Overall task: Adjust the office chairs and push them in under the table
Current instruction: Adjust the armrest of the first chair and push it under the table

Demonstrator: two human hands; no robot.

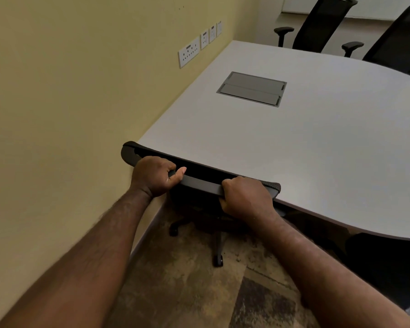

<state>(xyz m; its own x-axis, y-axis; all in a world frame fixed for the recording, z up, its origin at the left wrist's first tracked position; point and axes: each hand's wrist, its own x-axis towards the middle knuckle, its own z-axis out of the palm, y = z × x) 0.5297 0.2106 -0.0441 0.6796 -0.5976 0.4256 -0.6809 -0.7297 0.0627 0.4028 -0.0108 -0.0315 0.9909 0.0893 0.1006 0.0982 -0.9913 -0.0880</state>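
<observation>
A: Black mesh-backed chair sat tucked against the grey table edge, wall at 9 o'clock.

B: Yep, left hand and right hand were both clenched over its top rail, fingers wrapped around.

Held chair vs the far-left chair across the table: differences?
The held chair sits against the table edge next to the wall, gripped at its backrest top by the left hand and right hand; the far chair stands untouched. The held chair's armrests are hidden; the far chair's show above the tabletop. Both are black.
</observation>
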